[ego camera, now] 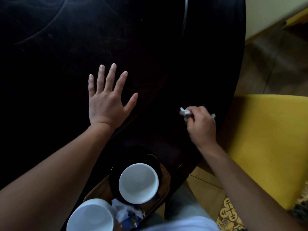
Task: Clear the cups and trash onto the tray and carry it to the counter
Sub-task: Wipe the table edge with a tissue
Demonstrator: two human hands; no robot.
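In the head view, the person is partway through gathering the trash. The right hand [200, 124] is pinching a crumpled white napkin [184, 112] between curled fingers near the right edge of the dark round table [66, 39], with a further scrap of white showing past the knuckles. Whether the napkin is already lifted or touching the tabletop cannot be told.

The left hand [106, 99] is lying flat with its fingers spread and straight, grasping nothing, apparently bracing on the tabletop well apart from the napkin.

The wooden tray [164, 179] is sitting at the near edge of the table, close to the person's body. It is already carrying a white cup on a black saucer [138, 182], a second white cup [90, 215] nearer the left forearm, and a heap of crumpled paper and wrappers [127, 214] between them.

Judging from this, the next move is calling for the right arm to draw back and inward, bringing the napkin over the heap of trash and releasing it there, clear of the cups. No other cups or litter are showing on the table, so carrying the tray to the counter is likely following soon.

The right wrist is bending downward, forearm reaching forward; the left arm is stretching diagonally across.
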